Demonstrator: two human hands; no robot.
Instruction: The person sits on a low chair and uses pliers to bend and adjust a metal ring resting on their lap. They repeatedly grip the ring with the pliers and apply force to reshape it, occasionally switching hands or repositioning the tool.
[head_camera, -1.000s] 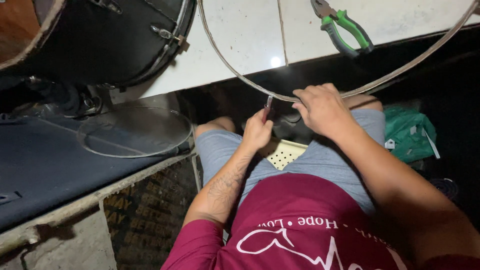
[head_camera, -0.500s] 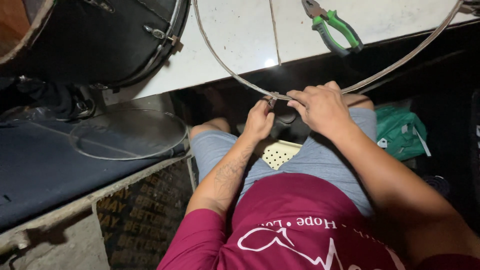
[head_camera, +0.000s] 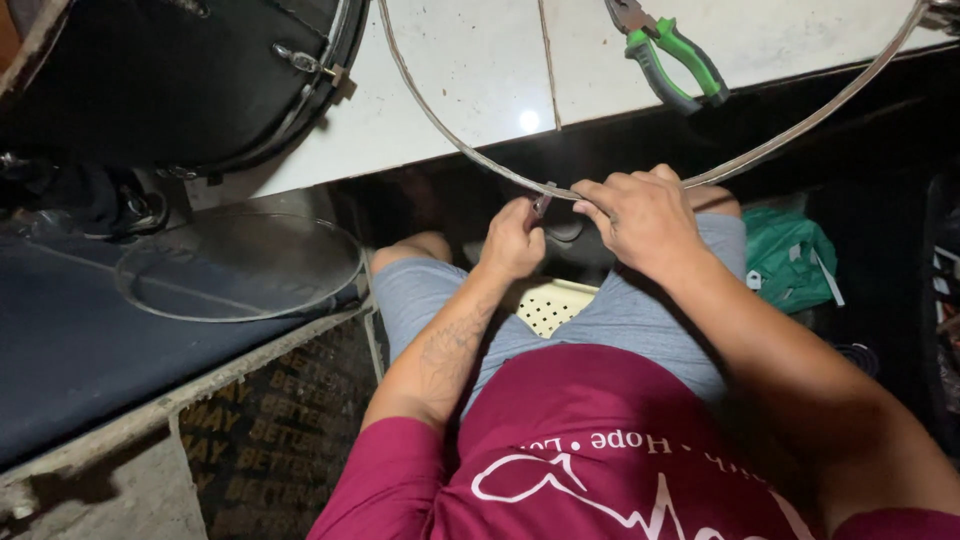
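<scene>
A large thin metal hoop arcs from the white tiled surface down to my lap. My right hand grips the hoop at its lowest point, fingers curled over the rim. My left hand is closed on a small metal fitting pressed against the hoop right beside my right fingers. I sit on a pale perforated stool, wearing grey shorts and a maroon shirt.
Green-handled pliers lie on the white tiles at the top. A black drum shell with metal lugs stands at upper left. A clear round drumhead rests on a dark mat at left. A green bag lies at right.
The hoop has shifted slightly in my hands, and my left hand has brought the small fitting up against the rim next to my right fingers.
</scene>
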